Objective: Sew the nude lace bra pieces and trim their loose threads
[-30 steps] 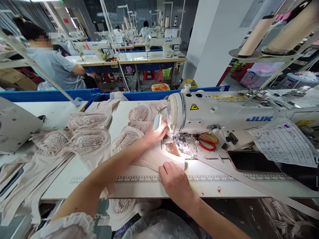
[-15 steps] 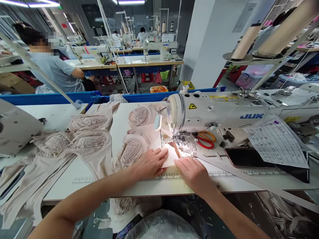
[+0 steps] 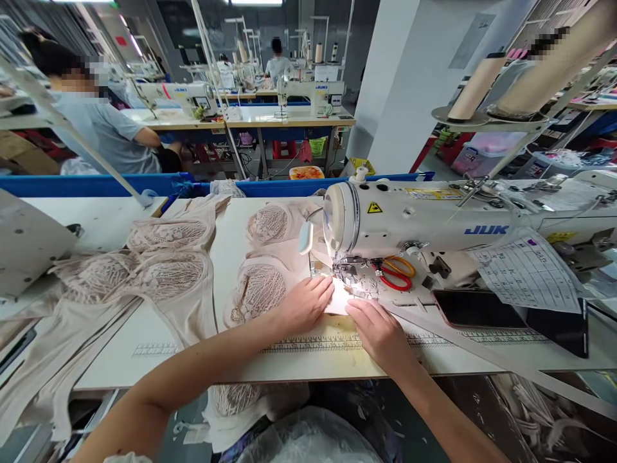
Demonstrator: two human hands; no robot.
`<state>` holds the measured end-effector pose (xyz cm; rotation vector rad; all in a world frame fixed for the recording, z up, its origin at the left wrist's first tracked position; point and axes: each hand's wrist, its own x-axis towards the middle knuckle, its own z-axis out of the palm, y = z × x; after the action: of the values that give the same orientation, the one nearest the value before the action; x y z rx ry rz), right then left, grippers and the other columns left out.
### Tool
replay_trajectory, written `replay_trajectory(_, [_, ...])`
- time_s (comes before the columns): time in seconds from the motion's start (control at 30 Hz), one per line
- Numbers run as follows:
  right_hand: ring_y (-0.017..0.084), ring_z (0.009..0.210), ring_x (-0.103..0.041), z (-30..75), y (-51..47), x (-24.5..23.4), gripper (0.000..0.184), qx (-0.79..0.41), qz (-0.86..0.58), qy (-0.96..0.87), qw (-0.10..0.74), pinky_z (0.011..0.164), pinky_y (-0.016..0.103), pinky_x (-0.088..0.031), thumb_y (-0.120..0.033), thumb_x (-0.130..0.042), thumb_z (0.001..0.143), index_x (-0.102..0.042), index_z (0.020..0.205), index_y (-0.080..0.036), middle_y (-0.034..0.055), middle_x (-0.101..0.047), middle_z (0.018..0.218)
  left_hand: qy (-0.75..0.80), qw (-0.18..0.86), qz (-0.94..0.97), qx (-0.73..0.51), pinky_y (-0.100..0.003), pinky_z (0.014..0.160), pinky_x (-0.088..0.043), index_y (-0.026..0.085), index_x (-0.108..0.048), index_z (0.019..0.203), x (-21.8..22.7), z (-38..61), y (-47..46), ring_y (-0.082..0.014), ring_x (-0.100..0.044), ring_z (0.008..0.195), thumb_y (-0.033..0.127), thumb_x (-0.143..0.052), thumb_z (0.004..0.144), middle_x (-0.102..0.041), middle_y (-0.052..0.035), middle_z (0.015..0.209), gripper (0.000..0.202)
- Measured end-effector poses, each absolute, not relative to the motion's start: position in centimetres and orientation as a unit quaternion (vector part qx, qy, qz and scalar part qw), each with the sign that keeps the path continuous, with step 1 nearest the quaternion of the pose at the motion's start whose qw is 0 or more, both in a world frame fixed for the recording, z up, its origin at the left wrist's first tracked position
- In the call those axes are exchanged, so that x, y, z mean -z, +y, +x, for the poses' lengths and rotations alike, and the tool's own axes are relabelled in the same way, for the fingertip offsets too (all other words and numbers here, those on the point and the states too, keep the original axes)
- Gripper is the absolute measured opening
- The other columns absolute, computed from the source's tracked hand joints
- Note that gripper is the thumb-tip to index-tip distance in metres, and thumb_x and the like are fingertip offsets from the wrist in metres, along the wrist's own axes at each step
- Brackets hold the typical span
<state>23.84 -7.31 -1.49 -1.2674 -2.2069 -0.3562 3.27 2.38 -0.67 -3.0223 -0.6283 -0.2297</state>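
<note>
My left hand [image 3: 306, 302] lies flat, fingers together, on beige fabric [image 3: 337, 302] just in front of the presser foot [image 3: 348, 269] of a white JUKI sewing machine [image 3: 414, 215]. My right hand [image 3: 378, 331] rests palm down beside it, fingertips on the same fabric's near edge. A lace bra cup [image 3: 258, 289] attached to that piece lies left of my left hand. The machine's lamp lights the fabric between both hands.
More lace bra pieces [image 3: 168, 257] spread over the table's left side. Red-and-orange scissors [image 3: 396, 272] lie under the machine arm, a dark phone [image 3: 470, 308] and a printed sheet [image 3: 527, 273] to the right. A person [image 3: 96, 122] sits at the neighbouring table.
One second ago my left hand reached behind the needle and my right lay near the ruler; both have since come together on the fabric and edged toward the presser foot.
</note>
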Motion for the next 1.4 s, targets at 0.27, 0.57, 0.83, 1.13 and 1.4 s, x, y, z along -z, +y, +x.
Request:
replay_trajectory(0.27, [0.024,0.107,-0.061,23.6,-7.2,1.5,0.034,0.111,-0.487,-0.821,0.275,0.091,0.039,-0.055,0.002,-0.042,0.090,-0.062,0.111,-0.016,0.0117,-0.067,0.111,-0.195,0.019,-0.975,0.108,-0.045,0.102,-0.047,-0.001,-0.051,0.132,1.1,3.8,3.5,-0.0336,-0.055,0.125,0.016,-0.047,0.090,-0.057,-0.0257,0.136,0.045])
replay_trajectory(0.57, [0.024,0.103,-0.063,23.3,-6.7,1.6,0.035,0.112,-0.497,-0.815,0.276,0.089,0.040,-0.056,0.001,-0.040,0.089,-0.062,0.108,-0.018,0.0104,-0.068,0.105,-0.194,0.016,-0.970,0.142,-0.048,0.097,-0.051,0.003,-0.049,0.133,2.2,4.0,4.3,-0.0336,-0.057,0.123,0.015,-0.047,0.087,-0.059,-0.0258,0.133,0.047])
replay_trajectory(0.83, [0.024,0.100,-0.063,23.0,-6.3,1.5,0.032,0.126,-0.498,-0.808,0.288,0.087,0.040,-0.057,0.003,-0.040,0.090,-0.062,0.105,-0.015,0.0103,-0.068,0.102,-0.209,0.020,-0.964,0.163,-0.049,0.095,-0.053,0.002,-0.052,0.129,2.2,4.4,4.4,-0.0347,-0.059,0.119,0.016,-0.048,0.087,-0.061,-0.0258,0.130,0.044])
replay_trajectory(1.13, [0.024,0.099,-0.062,23.1,-6.3,1.7,0.033,0.116,-0.509,-0.806,0.278,0.086,0.039,-0.056,0.002,-0.040,0.088,-0.064,0.102,-0.016,0.0106,-0.068,0.102,-0.226,0.007,-0.960,0.166,-0.051,0.094,-0.054,0.005,-0.057,0.121,1.9,4.7,4.2,-0.0353,-0.059,0.118,0.014,-0.049,0.083,-0.062,-0.0255,0.128,0.040])
replay_trajectory(1.4, [0.023,0.095,-0.062,23.0,-6.0,1.3,0.032,0.120,-0.512,-0.811,0.257,0.086,0.038,-0.055,-0.001,-0.039,0.093,-0.067,0.098,-0.017,0.0105,-0.069,0.101,-0.220,0.013,-0.963,0.156,-0.050,0.095,-0.052,0.003,-0.054,0.126,2.3,4.6,4.7,-0.0358,-0.058,0.119,0.014,-0.050,0.082,-0.061,-0.0256,0.130,0.046])
